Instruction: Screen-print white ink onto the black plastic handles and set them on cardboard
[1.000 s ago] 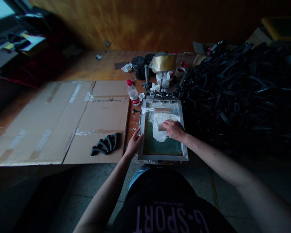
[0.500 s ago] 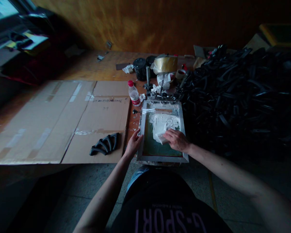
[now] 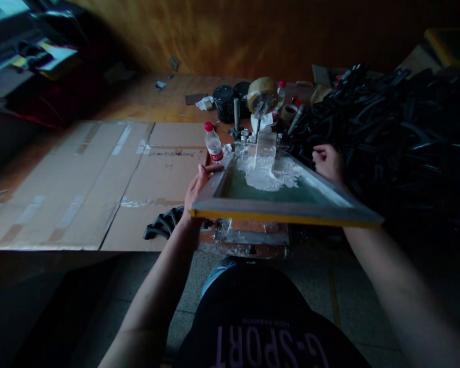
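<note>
The frame [image 3: 283, 207] has tilted up, long axis sloping away downward.

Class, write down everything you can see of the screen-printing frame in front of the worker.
The screen-printing frame has grey, metal-looking rails, a yellow strip along its near edge and green mesh bearing thick white paste toward the far end, where a pale scraper stands. It is tilted, near end raised above the base. The left hand touches its left rail; whether the right hand touches it is unclear.

Black top [image 3: 260, 296] with purplish "G-SPORT" lettering [image 3: 271, 347], blue jeans [image 3: 213, 277]
</note>
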